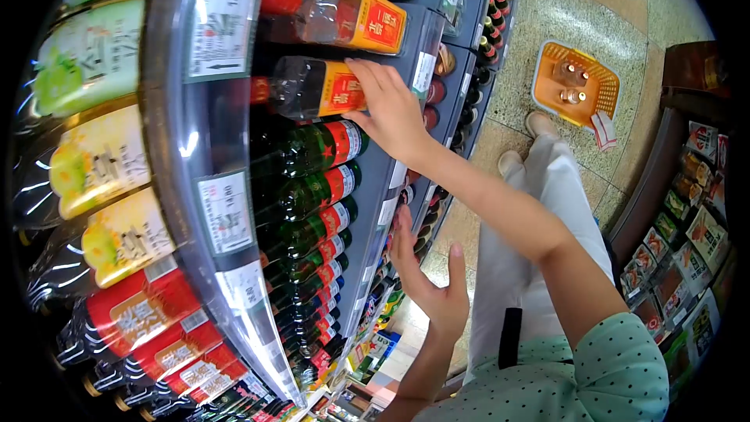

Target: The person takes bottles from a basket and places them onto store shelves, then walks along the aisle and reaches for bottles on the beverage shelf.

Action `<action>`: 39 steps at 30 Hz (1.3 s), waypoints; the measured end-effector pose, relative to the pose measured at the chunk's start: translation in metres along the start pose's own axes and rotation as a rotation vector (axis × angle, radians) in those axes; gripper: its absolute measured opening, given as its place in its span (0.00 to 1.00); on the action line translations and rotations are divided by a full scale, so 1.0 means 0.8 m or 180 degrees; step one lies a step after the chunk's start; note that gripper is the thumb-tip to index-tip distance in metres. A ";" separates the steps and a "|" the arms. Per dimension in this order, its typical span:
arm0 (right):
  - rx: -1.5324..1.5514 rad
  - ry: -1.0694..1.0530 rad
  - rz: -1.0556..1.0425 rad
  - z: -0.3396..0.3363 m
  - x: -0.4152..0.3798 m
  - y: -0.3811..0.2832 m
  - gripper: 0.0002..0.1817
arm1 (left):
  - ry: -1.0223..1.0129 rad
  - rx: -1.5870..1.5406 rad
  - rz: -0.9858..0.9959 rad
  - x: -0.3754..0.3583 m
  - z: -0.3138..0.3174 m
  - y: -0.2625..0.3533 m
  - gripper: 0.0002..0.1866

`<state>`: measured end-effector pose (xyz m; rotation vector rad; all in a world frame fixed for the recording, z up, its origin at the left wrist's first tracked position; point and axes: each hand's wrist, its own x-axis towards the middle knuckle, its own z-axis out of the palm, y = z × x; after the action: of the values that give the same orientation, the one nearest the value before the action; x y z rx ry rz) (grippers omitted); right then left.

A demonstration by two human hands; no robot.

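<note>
Now, the right hand [391, 105] is at a clear bottle [301, 87] with a red cap and an orange-and-red label, which is among the other bottles of a grey shelf [355, 246]. The fingers are curved over one side of its lower part, and the thumb lies on the opposite side, so the bottle is between them; how firmly it is pressed, I cannot tell. The hand covers the base, therefore I also cannot tell if it touches the shelf. Just beside it is a similar bottle [336, 16], and on the other side begins a row of green bottles [324, 148] with red labels. The left hand [430, 289] is open near the front edge of the shelf, with the thumb spread widely from the fingers, and I see nothing held in it. On the higher shelf there are price tags [225, 23] along the edge, and behind them bottles with red labels [148, 305] and others with pale yellow labels [101, 160]. On the floor, near the shoes [541, 123] of the person, a yellow-orange basket [603, 82] contains two clear items [573, 97]. At the person's right side, packets [707, 234] are displayed in rows.
</note>
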<state>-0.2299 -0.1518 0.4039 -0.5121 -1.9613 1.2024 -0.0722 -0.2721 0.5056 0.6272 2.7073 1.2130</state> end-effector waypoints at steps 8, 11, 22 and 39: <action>-0.0054 0.0083 -0.0173 0.045 0.030 0.004 0.40 | -0.0058 -0.0183 -0.0179 -0.014 0.010 -0.023 0.38; -0.0024 0.0068 -0.0137 0.063 0.037 0.004 0.39 | 0.0032 -0.0241 -0.0229 -0.016 0.008 -0.029 0.39; -0.0061 0.0114 -0.0131 0.096 0.050 0.005 0.35 | 0.0071 -0.0182 -0.0221 -0.010 0.004 -0.030 0.39; 0.0909 0.0235 0.0135 -0.100 -0.055 0.030 0.13 | 0.0064 -0.0729 -0.0109 0.013 0.058 -0.009 0.37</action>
<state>-0.1419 -0.1241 0.3863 -0.4444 -1.6880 1.4412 -0.0719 -0.2399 0.4696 0.5389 2.5304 1.4986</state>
